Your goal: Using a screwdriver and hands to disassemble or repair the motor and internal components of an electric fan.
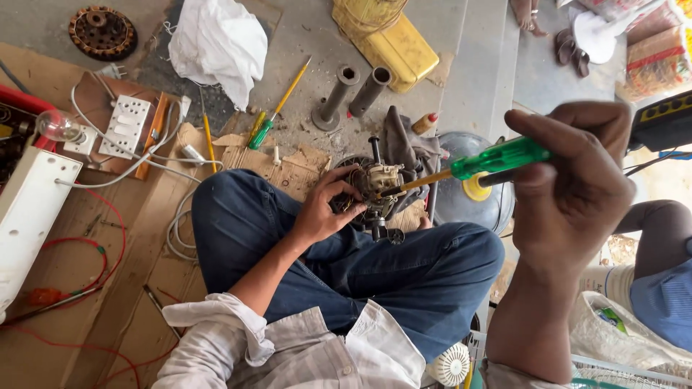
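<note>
Right hand [569, 191], nearest the camera, is closed around a green-handled screwdriver [497, 158]; its shaft runs down-left to a small fan motor [375, 186]. The motor rests between the crossed knees, above the cardboard-covered floor [144, 288]. Left hand [324, 209] is cupped against the motor's left side, fingers curled onto the windings. Risk noted: the tip could slip off and jab those fingers or nick the copper wire, since the motor is only hand-steadied.
</note>
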